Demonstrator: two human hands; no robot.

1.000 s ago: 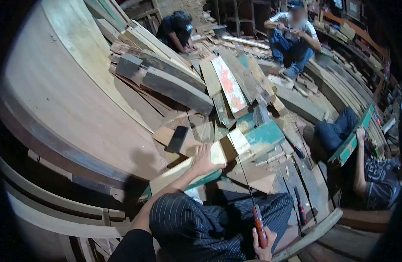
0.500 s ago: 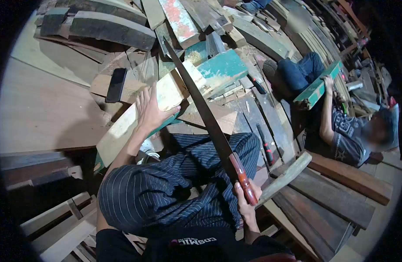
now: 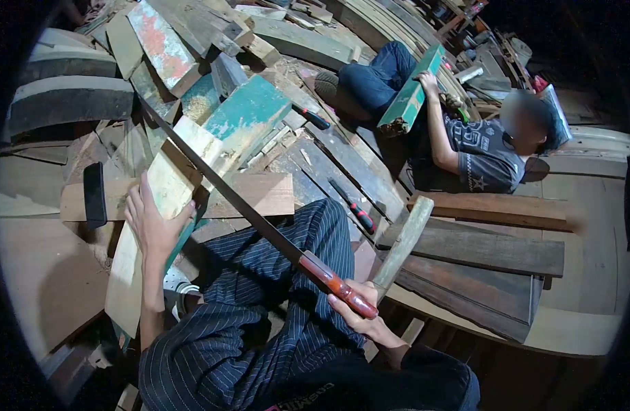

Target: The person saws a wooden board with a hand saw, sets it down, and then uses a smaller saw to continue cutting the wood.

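Observation:
My left hand (image 3: 157, 222) grips a long pale wooden beam (image 3: 125, 274) with a green-painted side, thumb and fingers spread across its width near the upper end. In my right hand (image 3: 359, 312) is the red-brown handle of a handsaw (image 3: 253, 214). Its long dark blade slants up and left across the beam, just beyond my left hand, at a dark line in the wood. The blade's far tip reaches over the scrap pile. Past the blade, a block with a worn green face (image 3: 250, 109) lies close to the beam's end.
A phone (image 3: 94, 195) lies on a board left of my left hand. Two red-and-black handled tools, one a screwdriver-like tool (image 3: 352, 207), lie on planks at right. A seated person (image 3: 479, 147) holds a green beam (image 3: 414, 92). A rough stick (image 3: 404, 240) stands near my right hand.
My view has turned to the right, so the beam, saw and both hands appear further left. Both hands keep their hold, and the saw still crosses the beam at the same place.

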